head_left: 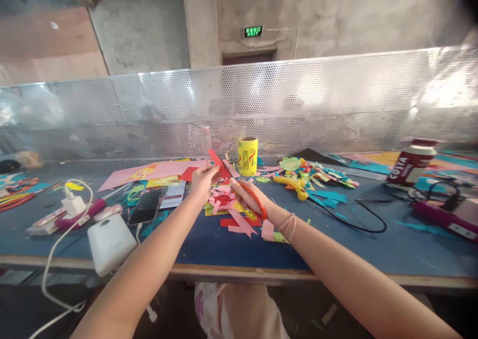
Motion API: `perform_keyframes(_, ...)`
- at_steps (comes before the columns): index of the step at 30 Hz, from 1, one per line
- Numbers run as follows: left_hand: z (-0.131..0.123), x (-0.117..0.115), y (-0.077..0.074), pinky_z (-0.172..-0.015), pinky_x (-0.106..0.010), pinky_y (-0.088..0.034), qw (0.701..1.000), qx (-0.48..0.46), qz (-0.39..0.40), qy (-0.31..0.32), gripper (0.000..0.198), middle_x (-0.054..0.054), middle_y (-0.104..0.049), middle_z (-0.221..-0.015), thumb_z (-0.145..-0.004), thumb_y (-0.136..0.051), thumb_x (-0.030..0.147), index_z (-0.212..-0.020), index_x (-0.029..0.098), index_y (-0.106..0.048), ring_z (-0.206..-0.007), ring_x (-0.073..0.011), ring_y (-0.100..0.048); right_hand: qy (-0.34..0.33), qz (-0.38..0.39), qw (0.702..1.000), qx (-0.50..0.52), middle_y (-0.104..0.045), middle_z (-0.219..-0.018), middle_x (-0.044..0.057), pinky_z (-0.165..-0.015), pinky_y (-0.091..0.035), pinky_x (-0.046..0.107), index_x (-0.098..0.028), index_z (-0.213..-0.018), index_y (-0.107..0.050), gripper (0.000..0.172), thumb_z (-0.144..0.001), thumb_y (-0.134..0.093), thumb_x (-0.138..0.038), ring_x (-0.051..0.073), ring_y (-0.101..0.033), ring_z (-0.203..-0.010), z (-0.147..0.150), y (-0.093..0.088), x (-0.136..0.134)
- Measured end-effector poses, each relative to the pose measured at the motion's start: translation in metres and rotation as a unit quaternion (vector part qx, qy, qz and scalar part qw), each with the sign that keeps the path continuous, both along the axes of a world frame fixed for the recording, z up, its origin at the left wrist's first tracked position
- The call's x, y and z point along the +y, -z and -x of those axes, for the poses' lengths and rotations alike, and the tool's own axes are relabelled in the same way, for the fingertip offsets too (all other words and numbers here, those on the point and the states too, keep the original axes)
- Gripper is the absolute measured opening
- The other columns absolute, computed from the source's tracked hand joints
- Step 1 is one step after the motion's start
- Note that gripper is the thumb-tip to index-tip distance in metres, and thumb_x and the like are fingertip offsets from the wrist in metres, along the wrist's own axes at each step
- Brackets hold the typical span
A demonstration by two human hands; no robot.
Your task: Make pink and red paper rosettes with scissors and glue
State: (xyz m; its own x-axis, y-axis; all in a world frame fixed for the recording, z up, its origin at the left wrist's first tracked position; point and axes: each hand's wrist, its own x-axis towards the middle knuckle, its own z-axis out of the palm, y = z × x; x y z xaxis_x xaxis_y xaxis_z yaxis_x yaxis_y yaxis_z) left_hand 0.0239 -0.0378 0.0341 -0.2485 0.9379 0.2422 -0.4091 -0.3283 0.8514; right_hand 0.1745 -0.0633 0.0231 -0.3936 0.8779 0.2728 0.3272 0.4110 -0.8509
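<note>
My left hand (203, 182) is closed in a pinch on a strip of red paper (217, 161), held up above the table. Wrapped in my right hand (246, 194) is a pair of scissors with orange-red handles (259, 202); the blades point up and left and meet the red paper near my left fingertips. Whether the blades are apart or together I cannot tell. Under both hands lies a pile of pink, red and yellow paper scraps (239, 218). Just behind them stands a yellow cardboard tube (248, 157), upright and open at the top.
A yellow glue gun (293, 184) with a black cord lies at the right, near cut paper pieces (317, 172). Farther right stands a brown bottle (413, 162). At left are a phone (146, 207), a white box-shaped device (111, 243) and cables. A perforated metal screen (168, 110) lines the back.
</note>
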Motion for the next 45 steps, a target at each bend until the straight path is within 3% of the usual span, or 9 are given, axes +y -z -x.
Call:
perform_keyframes(5,-0.003,-0.004,0.0,-0.058,-0.024,-0.047,1.0,0.014,0.017,0.019,0.018,-0.002,-0.065,-0.06,-0.054,-0.074,0.021,-0.067,0.012,-0.064,-0.056,-0.0126,-0.061,-0.038,0.022,0.999,0.031,-0.038,-0.049,-0.006,-0.037,-0.03,0.019,-0.02,-0.066,-0.038,0.047,-0.084,-0.033,-0.062,0.006,-0.034,-0.038,-0.003,-0.002,0.0)
perform_keyframes(12,-0.003,-0.004,-0.002,-0.058,-0.024,-0.048,0.999,-0.011,0.034,0.027,0.014,-0.001,-0.063,-0.055,-0.054,-0.072,0.015,-0.064,0.012,-0.063,-0.052,-0.0107,-0.059,-0.012,-0.011,1.0,0.018,-0.038,-0.045,-0.005,-0.036,-0.029,0.02,-0.019,-0.062,-0.039,0.047,-0.085,-0.034,-0.06,0.006,-0.032,-0.037,-0.003,-0.001,0.0)
perform_keyframes(15,-0.003,-0.003,-0.002,-0.057,-0.023,-0.048,0.999,-0.024,0.038,0.03,0.014,0.0,-0.063,-0.054,-0.053,-0.073,0.014,-0.062,0.012,-0.062,-0.051,-0.0104,-0.059,0.0,0.023,1.0,0.014,-0.038,-0.045,-0.005,-0.034,-0.029,0.02,-0.02,-0.064,-0.038,0.047,-0.084,-0.035,-0.062,0.006,-0.033,-0.035,-0.002,-0.005,-0.003)
perform_keyframes(21,-0.004,-0.003,0.001,-0.058,-0.023,-0.05,0.996,-0.002,0.032,0.08,0.012,-0.002,-0.065,-0.056,-0.053,-0.074,0.012,-0.061,0.011,-0.065,-0.053,-0.0115,-0.061,-0.044,0.046,0.996,0.064,-0.039,-0.047,-0.006,-0.034,-0.029,0.019,-0.02,-0.067,-0.04,0.045,-0.082,-0.037,-0.063,0.006,-0.034,-0.034,-0.003,-0.009,-0.005)
perform_keyframes(31,-0.002,-0.003,0.0,-0.061,-0.024,-0.052,0.995,0.004,0.04,0.09,0.011,-0.002,-0.065,-0.056,-0.055,-0.074,0.013,-0.06,0.011,-0.064,-0.053,-0.0107,-0.061,-0.003,0.063,0.997,0.052,-0.037,-0.045,-0.007,-0.031,-0.027,0.02,-0.02,-0.067,-0.041,0.047,-0.08,-0.04,-0.065,0.005,-0.031,-0.031,-0.002,-0.006,-0.002)
perform_keyframes(38,-0.004,-0.005,0.001,-0.059,-0.024,-0.05,0.992,0.042,0.072,0.099,0.009,-0.003,-0.064,-0.054,-0.055,-0.073,0.012,-0.058,0.012,-0.065,-0.05,-0.01,-0.059,-0.083,0.082,0.99,0.084,-0.035,-0.049,-0.007,-0.036,-0.026,0.019,-0.02,-0.061,-0.035,0.048,-0.075,-0.048,-0.064,0.004,-0.03,-0.038,-0.008,-0.007,0.0)
perform_keyframes(45,-0.004,-0.007,0.002,-0.061,-0.025,-0.05,0.989,0.066,0.076,0.104,0.01,-0.003,-0.064,-0.055,-0.055,-0.074,0.015,-0.06,0.011,-0.066,-0.05,-0.0106,-0.059,-0.046,0.093,0.991,0.079,-0.036,-0.046,-0.005,-0.033,-0.027,0.02,-0.021,-0.062,-0.037,0.047,-0.081,-0.038,-0.063,0.006,-0.032,-0.035,-0.005,0.003,0.01)
